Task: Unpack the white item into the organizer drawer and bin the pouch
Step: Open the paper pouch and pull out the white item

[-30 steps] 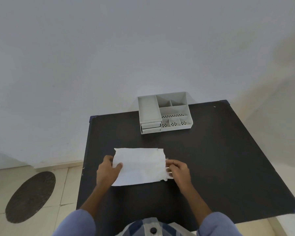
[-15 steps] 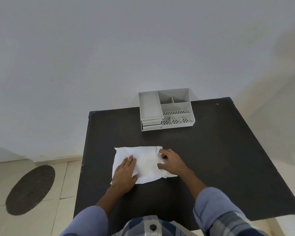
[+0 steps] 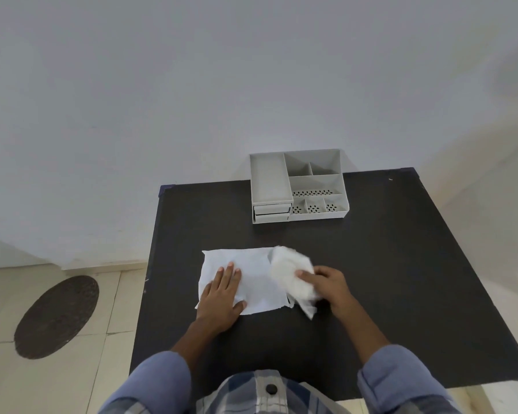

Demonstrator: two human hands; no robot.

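Observation:
A flat white pouch [image 3: 253, 276] lies on the black table [image 3: 386, 264] in front of me. My left hand [image 3: 223, 291] presses flat on its left half, fingers spread. My right hand [image 3: 326, 282] grips a white item [image 3: 290, 273], blurred, at the pouch's right end, partly over the pouch's edge. The grey organizer [image 3: 299, 186] stands at the table's far edge against the wall. It has open top compartments and two small drawers [image 3: 271, 213] at its front left, both pushed in.
A white wall rises behind the table. A dark oval mat [image 3: 57, 316] lies on the tiled floor to the left. No bin is in view. My blue sleeves and checked shirt fill the bottom of the frame.
My left hand went from gripping the pouch's left edge to pressing flat on it. My right hand has drawn the white item out at the pouch's right end.

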